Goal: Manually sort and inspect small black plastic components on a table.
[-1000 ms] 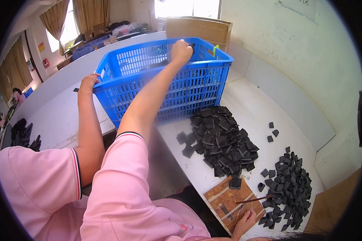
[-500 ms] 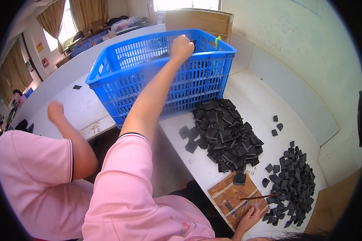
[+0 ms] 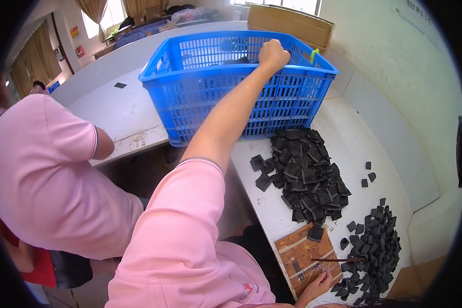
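Note:
My left arm stretches out to a blue plastic crate (image 3: 200,77). The left hand (image 3: 273,55) is closed over its near rim; a bit of something dark shows behind the fingers, but what they hold is hidden. Some black pieces (image 3: 236,60) are visible inside the crate. At the lower right, my right hand (image 3: 317,286) rests at the edge of a worn brown board (image 3: 292,251), fingers pinched together beside fine pale threads (image 3: 323,267). A thin brown strip (image 3: 336,260) lies across the board's right edge, and one black square piece (image 3: 315,233) sits at its top.
A big heap of flat black pieces (image 3: 308,169) lies before the crate. Smaller curved black pieces (image 3: 372,246) are piled on the right. A cardboard box (image 3: 292,28) stands behind the crate. Close on my left sits a co-worker in a pink shirt (image 3: 61,169).
The view has shifted left, so the crate and heaps appear further right. My left hand stays at the crate's rim. The co-worker has turned, and their raised hand is out of sight.

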Action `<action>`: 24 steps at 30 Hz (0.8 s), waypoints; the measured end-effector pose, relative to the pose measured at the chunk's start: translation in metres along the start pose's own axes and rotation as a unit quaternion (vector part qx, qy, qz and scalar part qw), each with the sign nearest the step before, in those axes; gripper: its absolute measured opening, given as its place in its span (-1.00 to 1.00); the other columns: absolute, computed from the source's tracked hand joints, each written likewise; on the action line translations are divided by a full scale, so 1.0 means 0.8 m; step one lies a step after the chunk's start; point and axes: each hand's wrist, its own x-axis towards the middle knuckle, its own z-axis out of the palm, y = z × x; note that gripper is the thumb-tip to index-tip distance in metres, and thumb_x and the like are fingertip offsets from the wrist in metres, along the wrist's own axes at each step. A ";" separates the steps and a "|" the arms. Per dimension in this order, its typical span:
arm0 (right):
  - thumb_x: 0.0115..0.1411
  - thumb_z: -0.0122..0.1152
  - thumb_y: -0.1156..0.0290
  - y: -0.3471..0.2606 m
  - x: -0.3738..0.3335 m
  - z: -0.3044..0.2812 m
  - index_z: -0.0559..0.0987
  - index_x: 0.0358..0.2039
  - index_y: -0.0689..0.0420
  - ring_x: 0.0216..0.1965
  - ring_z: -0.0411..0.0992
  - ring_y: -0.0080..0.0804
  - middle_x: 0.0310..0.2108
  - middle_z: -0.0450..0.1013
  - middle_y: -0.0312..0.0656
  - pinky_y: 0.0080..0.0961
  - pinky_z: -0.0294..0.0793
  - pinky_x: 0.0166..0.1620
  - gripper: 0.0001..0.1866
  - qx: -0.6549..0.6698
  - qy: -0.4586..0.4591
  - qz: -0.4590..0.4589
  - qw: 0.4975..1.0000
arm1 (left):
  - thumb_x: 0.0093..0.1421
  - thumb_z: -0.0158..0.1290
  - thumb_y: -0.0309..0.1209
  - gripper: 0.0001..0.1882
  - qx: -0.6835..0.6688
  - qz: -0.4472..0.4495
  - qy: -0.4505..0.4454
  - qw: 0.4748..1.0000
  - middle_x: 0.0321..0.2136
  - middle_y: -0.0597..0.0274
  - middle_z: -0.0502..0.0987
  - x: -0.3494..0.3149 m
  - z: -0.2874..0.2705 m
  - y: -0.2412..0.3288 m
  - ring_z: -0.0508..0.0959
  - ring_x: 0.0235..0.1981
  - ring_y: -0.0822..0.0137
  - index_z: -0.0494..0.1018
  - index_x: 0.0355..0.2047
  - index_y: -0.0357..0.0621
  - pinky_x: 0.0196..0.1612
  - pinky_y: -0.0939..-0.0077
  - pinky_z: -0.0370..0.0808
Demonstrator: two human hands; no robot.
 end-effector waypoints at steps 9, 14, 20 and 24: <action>0.10 -0.01 0.24 -0.039 0.002 -0.020 0.48 -0.20 0.14 0.08 0.03 0.13 0.07 0.13 0.06 -0.22 0.07 0.11 -0.69 -0.013 -0.123 0.180 0.976 | -0.16 -0.03 -0.49 -0.81 -0.032 -0.038 -0.041 0.998 -0.41 -0.23 0.47 -0.005 -0.013 0.008 0.48 -0.32 -0.09 0.46 -0.53 -0.37 -0.22 0.21 0.42; 0.10 -0.02 0.26 0.010 0.000 -0.003 0.50 -0.31 0.23 -0.08 0.25 -0.01 -0.26 0.40 0.04 -0.31 0.20 0.02 -0.70 -0.179 0.043 -0.115 0.976 | -0.15 -0.04 -0.48 -0.83 -0.030 -0.016 -0.028 0.999 -0.48 -0.20 0.48 -0.002 -0.006 0.003 0.50 -0.37 -0.03 0.48 -0.56 -0.31 -0.21 0.28 0.40; 0.09 0.01 0.20 0.010 -0.001 -0.011 0.49 -0.24 0.16 0.01 0.14 0.02 -0.13 0.32 0.06 -0.15 0.11 0.05 -0.67 -0.159 -0.060 -0.055 0.984 | -0.15 -0.04 -0.48 -0.84 -0.039 -0.020 -0.019 0.999 -0.49 -0.21 0.48 -0.003 -0.008 0.003 0.50 -0.38 -0.03 0.47 -0.58 -0.32 -0.21 0.29 0.40; 0.08 0.03 0.17 0.004 0.000 -0.010 0.48 -0.20 0.11 0.07 0.07 0.04 -0.05 0.27 0.07 -0.06 0.05 0.08 -0.65 -0.144 -0.113 -0.016 0.983 | -0.17 -0.04 -0.49 -0.86 -0.040 -0.009 -0.003 0.999 -0.51 -0.20 0.48 0.001 -0.003 -0.002 0.50 -0.39 -0.02 0.46 -0.61 -0.32 -0.22 0.29 0.40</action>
